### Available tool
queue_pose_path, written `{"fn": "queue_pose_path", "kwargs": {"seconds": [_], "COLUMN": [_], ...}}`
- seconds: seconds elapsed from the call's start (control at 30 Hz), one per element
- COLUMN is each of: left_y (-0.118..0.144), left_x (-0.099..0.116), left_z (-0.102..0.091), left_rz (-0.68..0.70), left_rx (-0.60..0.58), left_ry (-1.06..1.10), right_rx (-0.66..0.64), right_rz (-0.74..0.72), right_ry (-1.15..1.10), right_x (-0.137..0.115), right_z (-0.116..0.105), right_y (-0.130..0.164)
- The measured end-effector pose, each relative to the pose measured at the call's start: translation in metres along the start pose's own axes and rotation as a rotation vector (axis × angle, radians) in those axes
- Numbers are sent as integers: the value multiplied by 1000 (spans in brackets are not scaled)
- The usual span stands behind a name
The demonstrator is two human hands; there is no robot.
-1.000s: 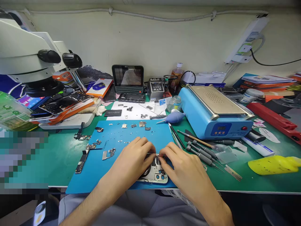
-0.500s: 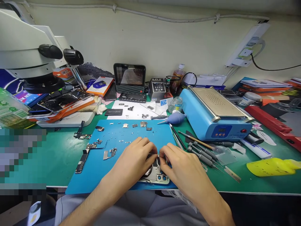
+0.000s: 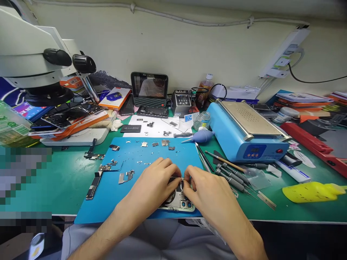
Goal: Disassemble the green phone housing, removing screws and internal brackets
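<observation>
An opened phone housing (image 3: 176, 206) lies on the blue mat (image 3: 108, 206) near the bench's front edge, with two camera lens rings at its near right corner. My left hand (image 3: 158, 180) reaches over its left part, thumb and fingers pinched together at the far edge. From the right, my right hand (image 3: 207, 184) meets it there, its fingers curled and the thumb pressed in over the housing. Whatever lies between the fingertips is hidden. To the left are a phone logic board (image 3: 93, 186), a flex cable with a metal plate (image 3: 126, 177), and several tiny screws and brackets.
Several screwdrivers (image 3: 233, 177) and a brush lie right of the mat. Behind them stands a blue heating plate machine (image 3: 238, 133), with a blue air blower (image 3: 202, 136) beside it. A microscope (image 3: 48, 68) overhangs the left. A yellow bottle (image 3: 310, 192) lies far right.
My right thumb and fingers have shifted slightly left over the housing. My left hand stays at the far edge. The camera view has moved a little.
</observation>
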State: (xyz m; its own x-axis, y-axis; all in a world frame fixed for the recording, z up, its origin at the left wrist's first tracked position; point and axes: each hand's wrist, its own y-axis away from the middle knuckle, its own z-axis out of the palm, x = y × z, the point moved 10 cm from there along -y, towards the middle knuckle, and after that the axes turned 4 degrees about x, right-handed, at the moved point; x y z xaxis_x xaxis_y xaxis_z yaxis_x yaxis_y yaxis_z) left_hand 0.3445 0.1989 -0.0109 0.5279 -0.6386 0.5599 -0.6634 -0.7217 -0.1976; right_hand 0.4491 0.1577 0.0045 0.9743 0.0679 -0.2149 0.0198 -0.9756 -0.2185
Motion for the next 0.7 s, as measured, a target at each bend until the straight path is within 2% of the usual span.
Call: {"fn": "queue_pose_path", "kwargs": {"seconds": [0.3,0.7], "left_y": [-2,-1], "left_x": [1,0], "left_z": [1,9], "left_rz": [-28,-19], "left_rx": [-11,2], "left_ry": [-25,-49], "right_rx": [-122,-204], "right_rz": [94,178], "right_ry": [-78,-282], "right_x": [8,22], "right_z": [6,13], "right_y": [-3,3]}}
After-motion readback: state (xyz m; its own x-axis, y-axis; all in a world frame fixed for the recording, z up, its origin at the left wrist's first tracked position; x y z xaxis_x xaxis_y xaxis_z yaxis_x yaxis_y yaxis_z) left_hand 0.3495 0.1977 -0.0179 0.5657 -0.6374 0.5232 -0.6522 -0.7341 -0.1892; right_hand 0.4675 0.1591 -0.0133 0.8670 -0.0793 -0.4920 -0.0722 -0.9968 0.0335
